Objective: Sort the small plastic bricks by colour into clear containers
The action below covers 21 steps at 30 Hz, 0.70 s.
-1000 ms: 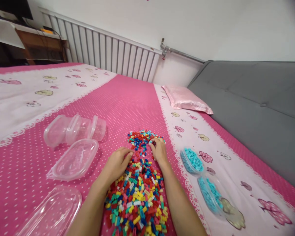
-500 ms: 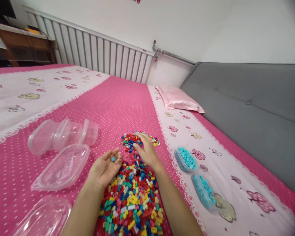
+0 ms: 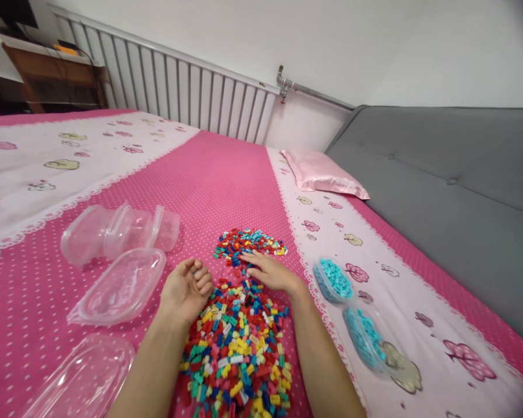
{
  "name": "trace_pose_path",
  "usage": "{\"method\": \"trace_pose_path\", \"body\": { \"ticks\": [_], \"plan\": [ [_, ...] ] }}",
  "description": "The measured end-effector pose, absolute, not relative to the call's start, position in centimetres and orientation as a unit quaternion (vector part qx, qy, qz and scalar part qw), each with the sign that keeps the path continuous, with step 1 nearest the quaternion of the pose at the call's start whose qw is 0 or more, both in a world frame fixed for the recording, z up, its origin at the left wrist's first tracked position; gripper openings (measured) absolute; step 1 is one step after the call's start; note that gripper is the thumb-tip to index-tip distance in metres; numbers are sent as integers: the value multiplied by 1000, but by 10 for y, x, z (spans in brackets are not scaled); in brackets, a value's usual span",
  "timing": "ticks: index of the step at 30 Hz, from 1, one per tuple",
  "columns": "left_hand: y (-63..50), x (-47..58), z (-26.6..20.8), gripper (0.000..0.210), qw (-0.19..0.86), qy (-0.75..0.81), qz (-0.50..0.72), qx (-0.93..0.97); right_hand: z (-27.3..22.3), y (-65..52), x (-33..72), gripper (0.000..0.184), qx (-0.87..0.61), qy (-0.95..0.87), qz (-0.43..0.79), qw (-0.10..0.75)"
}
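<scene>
My left hand (image 3: 188, 288) is turned palm up at the left edge of the large pile of small coloured building bricks (image 3: 239, 348). Its fingers are curled in over the palm, where a light blue building brick lay a moment ago; the fingers now hide it. Palm down, my right hand (image 3: 268, 271) reaches over the bricks between the large pile and a smaller far pile (image 3: 248, 239). Its fingers are stretched out, and no brick shows in them. Light blue bricks are scattered among the mixed colours of the far pile.
On the right stand two clear tubs of light blue bricks, a far tub (image 3: 333, 280) and a near tub (image 3: 364, 339). Empty clear containers (image 3: 131, 232) lie at left with lids (image 3: 122, 284). A pink pillow (image 3: 325, 174) lies by the grey headboard (image 3: 453, 151).
My left hand's fingers have curled shut over the light blue brick. My right hand has drawn back a little towards me and flattened, uncovering more of the far pile. The view has shifted slightly.
</scene>
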<state>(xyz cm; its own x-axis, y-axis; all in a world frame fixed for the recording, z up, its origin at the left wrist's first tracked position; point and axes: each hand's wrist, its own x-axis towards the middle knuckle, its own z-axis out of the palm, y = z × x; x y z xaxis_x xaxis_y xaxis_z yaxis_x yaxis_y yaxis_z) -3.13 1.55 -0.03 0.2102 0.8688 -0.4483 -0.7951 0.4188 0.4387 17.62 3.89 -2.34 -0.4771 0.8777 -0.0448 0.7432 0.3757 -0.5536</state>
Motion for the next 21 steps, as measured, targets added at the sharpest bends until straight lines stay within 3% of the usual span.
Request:
{"method": "trace_pose_path", "body": {
  "ticks": [6,12,21],
  "plan": [
    [15,-30,-2,34,791,310,524,53,-6,30,218,28,-522,-767,316,198],
    [14,-30,-2,33,793,313,522,41,-18,40,217,27,-632,-694,184,291],
    [15,-28,-2,30,793,310,524,28,-50,53,187,25,-662,-706,79,241]
  ]
}}
